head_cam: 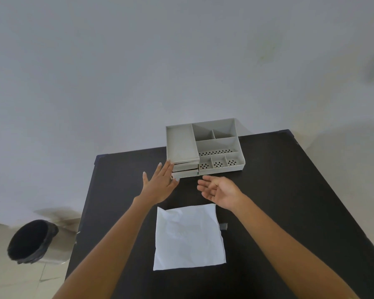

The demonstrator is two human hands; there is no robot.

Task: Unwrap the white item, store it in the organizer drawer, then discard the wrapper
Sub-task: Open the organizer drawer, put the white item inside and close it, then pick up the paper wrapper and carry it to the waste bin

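Note:
A grey organizer with several open compartments stands at the far edge of the black table. Its two small drawers stack at the front left, and the lower one sticks out slightly. My left hand is flat with fingers spread, its fingertips touching the drawer fronts. My right hand hovers open, palm turned left, just in front of the organizer and holds nothing. A white paper wrapper lies spread flat on the table between my forearms. The white item itself is not visible.
A black-lined waste bin stands on the floor to the left of the table. A small grey piece peeks out at the wrapper's right edge. A plain wall rises behind the table.

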